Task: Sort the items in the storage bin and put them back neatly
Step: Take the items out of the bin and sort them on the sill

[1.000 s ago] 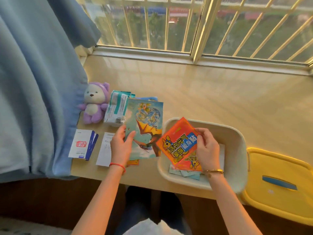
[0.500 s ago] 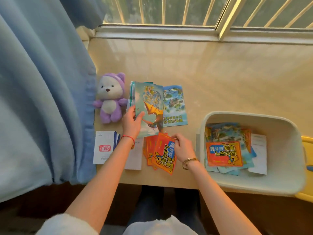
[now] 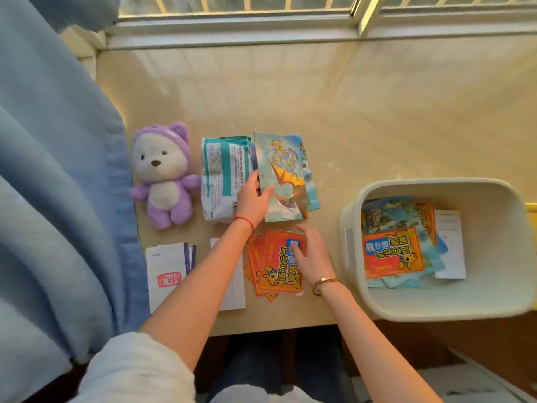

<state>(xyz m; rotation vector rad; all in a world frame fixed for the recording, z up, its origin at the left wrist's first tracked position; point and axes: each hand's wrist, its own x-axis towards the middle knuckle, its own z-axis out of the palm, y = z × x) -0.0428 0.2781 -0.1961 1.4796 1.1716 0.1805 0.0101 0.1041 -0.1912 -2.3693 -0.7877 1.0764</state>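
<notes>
My left hand (image 3: 252, 199) grips a blue picture card with an orange dragon (image 3: 286, 181), held tilted above another blue card on the sill. My right hand (image 3: 312, 254) rests with fingers spread on a stack of orange packets (image 3: 276, 266) lying on the sill; it holds nothing. To the right stands the white storage bin (image 3: 436, 311), which contains one more orange packet (image 3: 392, 254), blue picture cards (image 3: 386, 213) and a white paper slip (image 3: 452, 242).
A purple plush bear (image 3: 162, 175) and a teal-and-white pouch (image 3: 222, 178) lie left of the cards. White booklets with a red stamp (image 3: 167, 274) sit near the sill's front edge. A blue curtain (image 3: 52, 199) hangs at left; the window frame (image 3: 232, 27) runs behind.
My right hand carried an orange packet from over the bin to the sill, laid it on the orange stack and let go. My left hand kept the dragon card.
</notes>
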